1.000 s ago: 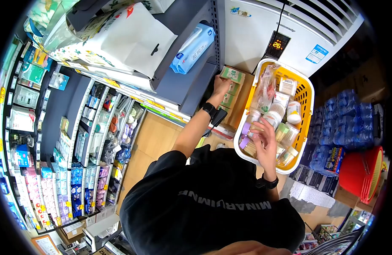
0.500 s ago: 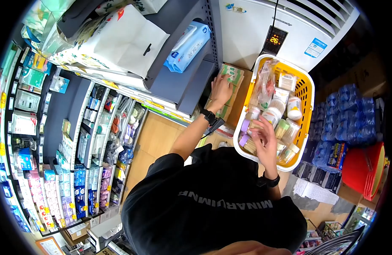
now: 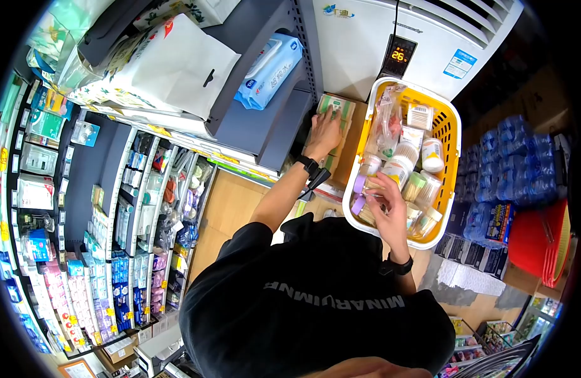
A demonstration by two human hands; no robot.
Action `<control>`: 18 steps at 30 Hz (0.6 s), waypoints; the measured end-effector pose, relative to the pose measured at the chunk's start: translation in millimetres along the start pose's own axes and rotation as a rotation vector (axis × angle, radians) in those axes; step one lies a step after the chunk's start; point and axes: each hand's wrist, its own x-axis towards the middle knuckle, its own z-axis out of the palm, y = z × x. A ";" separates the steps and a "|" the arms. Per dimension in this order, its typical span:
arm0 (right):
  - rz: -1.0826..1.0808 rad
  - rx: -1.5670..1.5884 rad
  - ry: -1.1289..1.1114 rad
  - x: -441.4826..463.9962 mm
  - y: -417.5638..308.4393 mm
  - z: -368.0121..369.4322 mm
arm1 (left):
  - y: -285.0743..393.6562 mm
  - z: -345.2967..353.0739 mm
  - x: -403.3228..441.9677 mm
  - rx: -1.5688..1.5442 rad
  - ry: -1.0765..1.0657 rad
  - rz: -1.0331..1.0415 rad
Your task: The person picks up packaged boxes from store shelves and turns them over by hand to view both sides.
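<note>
My left hand [image 3: 325, 133] lies over green and beige packets [image 3: 336, 107], its fingers spread on top of them. The packets sit in an open cardboard box [image 3: 354, 129] beside the shelf. My right hand [image 3: 389, 208] hovers at the near end of a yellow-and-white basket [image 3: 455, 142], thumb and fingers apart. Close to its fingertips are purple-capped containers [image 3: 358, 194] and a green-capped tub of thin sticks [image 3: 414, 186]. White-capped tubs [image 3: 432, 155], small boxes [image 3: 420, 117] and a clear plastic bag [image 3: 386, 126] also lie in the basket.
Grey shelves [image 3: 246, 135] at left hold a blue wipes pack [image 3: 269, 70] and a white bag [image 3: 170, 63]. A white air conditioner [image 3: 353, 50] stands behind the basket. Bundled blue bottles [image 3: 517, 167] and red basins [image 3: 539, 246] are at right. Stocked racks [image 3: 117, 277] line the far left.
The view has shifted slightly, moving the basket and shelf a little left in frame. My left hand stays on the packets; my right hand remains over the basket, its fingers slightly repositioned.
</note>
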 end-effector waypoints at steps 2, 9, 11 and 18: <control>0.004 -0.013 0.000 -0.3 -1.6 0.7 | -1.0 2.0 2.0 -0.003 0.010 0.001; -0.007 -0.028 0.001 0.3 0.3 2.7 | -0.1 3.7 9.8 -0.034 -0.021 -0.043; -0.009 -0.035 0.004 0.2 -0.4 3.6 | -0.9 6.9 12.6 -0.060 -0.008 -0.067; -0.025 -0.058 0.016 -0.6 -1.8 5.6 | -1.3 9.4 15.9 -0.083 -0.005 -0.076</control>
